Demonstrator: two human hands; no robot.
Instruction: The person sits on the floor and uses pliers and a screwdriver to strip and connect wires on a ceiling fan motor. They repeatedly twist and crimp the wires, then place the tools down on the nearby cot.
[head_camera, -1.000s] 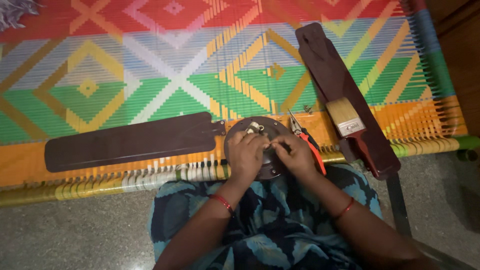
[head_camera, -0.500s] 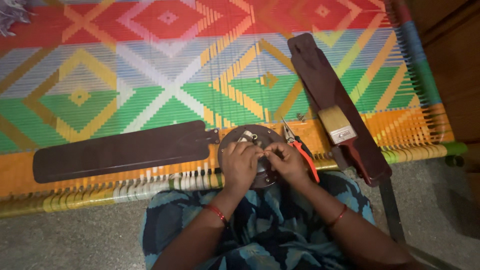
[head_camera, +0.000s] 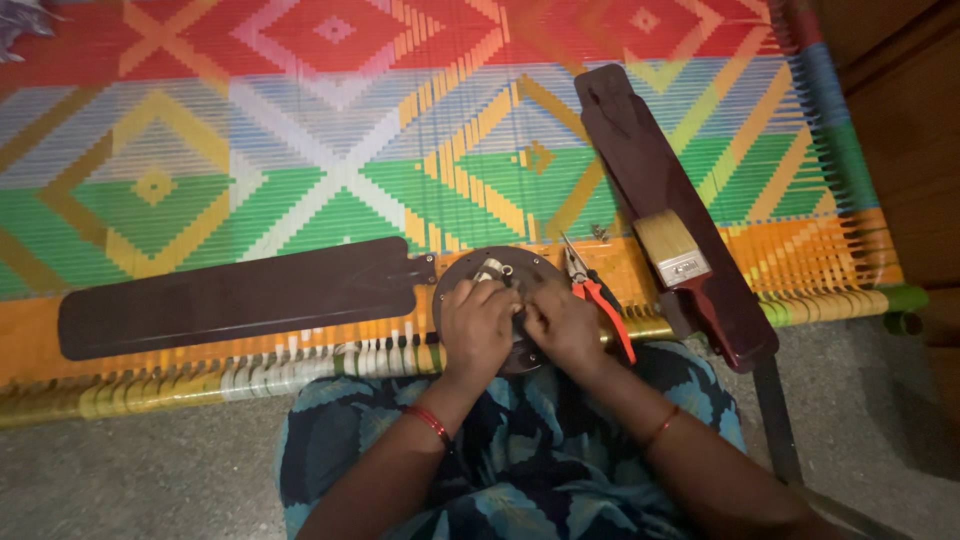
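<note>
A dark brown fan blade (head_camera: 240, 297) lies flat across a brightly woven cot (head_camera: 300, 150), joined at its right end to a round fan motor hub (head_camera: 497, 290) at the cot's near edge, close to the person's lap. The left hand (head_camera: 476, 326) and right hand (head_camera: 560, 325) press together on the hub, fingers curled; what they pinch is hidden. Red-handled pliers (head_camera: 598, 297) lie just beside. Further right, a paintbrush (head_camera: 678, 258) rests on a second blade (head_camera: 670, 205). Compared with earlier, the hands have barely shifted.

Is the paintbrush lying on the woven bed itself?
No, the paintbrush rests on a dark fan blade that lies across the bed.
</note>
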